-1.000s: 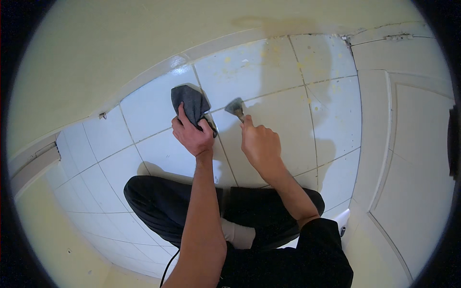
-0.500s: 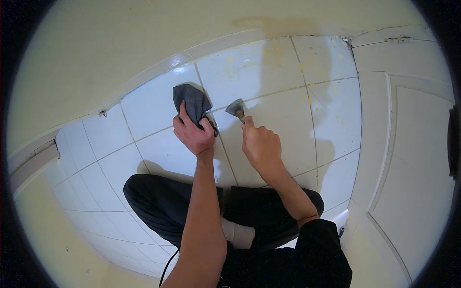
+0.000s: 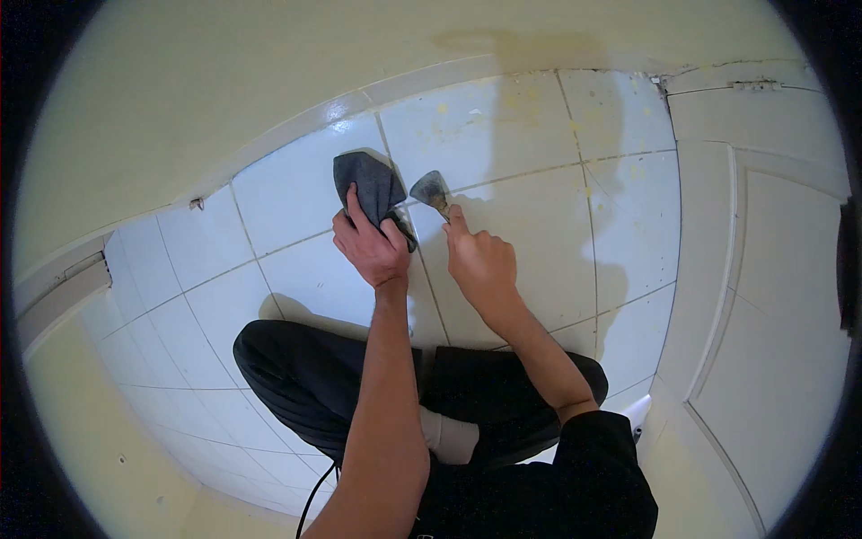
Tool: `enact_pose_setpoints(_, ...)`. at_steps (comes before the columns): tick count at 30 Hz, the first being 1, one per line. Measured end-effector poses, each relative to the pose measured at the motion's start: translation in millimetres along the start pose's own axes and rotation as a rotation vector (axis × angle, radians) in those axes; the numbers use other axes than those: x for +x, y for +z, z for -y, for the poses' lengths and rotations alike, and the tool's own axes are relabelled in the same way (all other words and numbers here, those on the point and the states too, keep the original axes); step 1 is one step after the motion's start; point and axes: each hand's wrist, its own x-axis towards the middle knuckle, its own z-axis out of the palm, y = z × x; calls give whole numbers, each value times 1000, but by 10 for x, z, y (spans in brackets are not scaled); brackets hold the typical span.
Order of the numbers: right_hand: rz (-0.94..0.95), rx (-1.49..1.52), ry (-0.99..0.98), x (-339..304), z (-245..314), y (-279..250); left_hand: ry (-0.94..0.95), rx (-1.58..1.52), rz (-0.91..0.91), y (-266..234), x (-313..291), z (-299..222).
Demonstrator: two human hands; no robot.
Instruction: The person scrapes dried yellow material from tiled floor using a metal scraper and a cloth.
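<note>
Under the fingers of my left hand point(image 3: 375, 250) is a dark grey cloth point(image 3: 366, 180), bunched up on the white tiled floor point(image 3: 503, 202). A darker edge of it shows beneath my thumb, next to a tile joint. My right hand point(image 3: 482, 265) is closed round the handle of a scraper point(image 3: 431, 190), mostly hidden in the fist. The scraper's flat, greyish, smeared blade points away from me and lies over the tiles just right of the cloth. Blade and cloth are a small gap apart.
Yellowish spots point(image 3: 575, 128) and small flecks mark the tiles toward the far wall point(image 3: 269, 81). A skirting strip point(image 3: 431, 76) runs along that wall. At the right stands a pale panelled door point(image 3: 790, 269). My crossed legs point(image 3: 296, 373) in dark trousers border the near side.
The scraper and my right hand have shifted left and slightly away from me, closer to the cloth. The view has tilted slightly; my left hand stays on the cloth.
</note>
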Motion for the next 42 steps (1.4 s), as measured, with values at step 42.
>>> enact_pose_setpoints(42,-203,65,216,471,509,-94,-24,71,16,-21,16,-15)
